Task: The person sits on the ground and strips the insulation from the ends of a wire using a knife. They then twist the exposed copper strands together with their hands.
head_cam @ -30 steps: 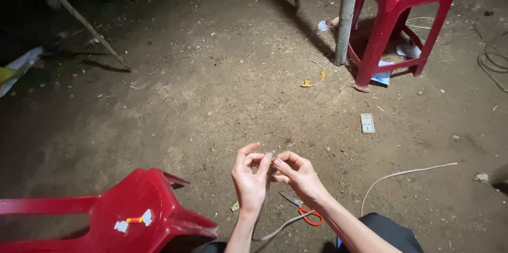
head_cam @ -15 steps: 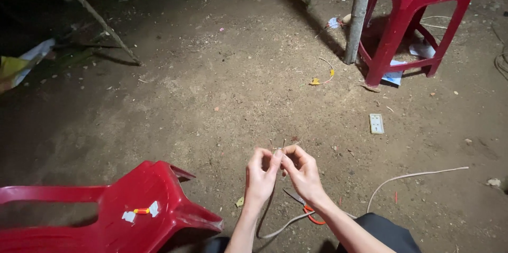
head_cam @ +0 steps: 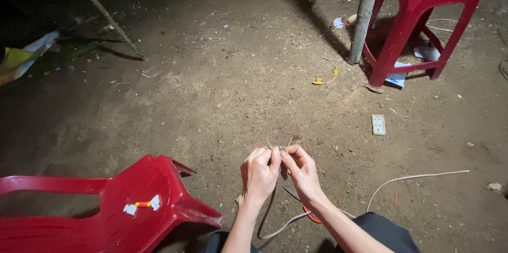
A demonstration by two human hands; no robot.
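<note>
At far left I see a yellow-and-white wrapper [head_cam: 24,57] crumpled on the dirt, half in shadow. The toppled red chair [head_cam: 106,205] carries a small white label with an orange mark. My left hand [head_cam: 260,174] and right hand [head_cam: 301,172] are pressed close, both pinching the wire [head_cam: 275,216], whose bared strands fan upward while its length hangs down toward me; the strand tips are hard to make out. Right of them, a white rectangular socket [head_cam: 378,124] lies flat, and a red stool [head_cam: 418,25] holds a pink timer, cut off at top
</note>
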